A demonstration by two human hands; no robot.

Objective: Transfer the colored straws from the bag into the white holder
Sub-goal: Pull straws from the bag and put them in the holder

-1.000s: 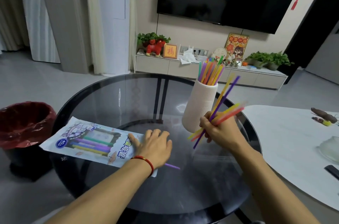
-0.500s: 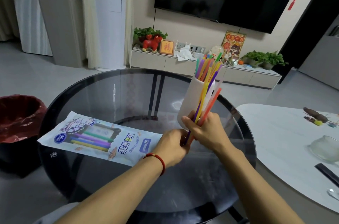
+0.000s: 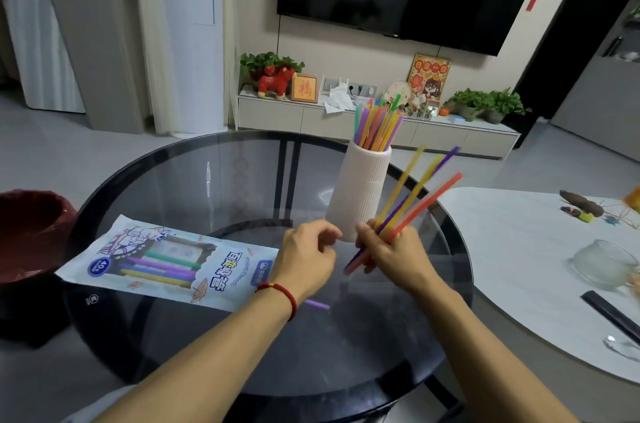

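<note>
A white ribbed holder (image 3: pixel 360 194) stands on the round glass table (image 3: pixel 173 187), with several colored straws (image 3: pixel 377 124) sticking up from it. My right hand (image 3: pixel 391 251) grips a bunch of straws (image 3: pixel 415 200) that fan up and to the right, just right of the holder's base. My left hand (image 3: pixel 306 258) hovers left of the holder with its fingers curled and nothing visibly in them. The printed straw bag (image 3: pixel 166 261) lies flat to the left. A purple straw end (image 3: pixel 317 304) pokes out from under my left wrist.
A dark red bin (image 3: pixel 31 232) stands at the table's left. A white table (image 3: pixel 533 266) on the right carries a glass bowl (image 3: pixel 604 265) and a dark remote (image 3: pixel 611 313). A TV cabinet with plants lines the far wall.
My hands met at the bottom of the bunch half a second ago. Now my left hand has drawn back left, and the straws tilt to the right, away from the holder.
</note>
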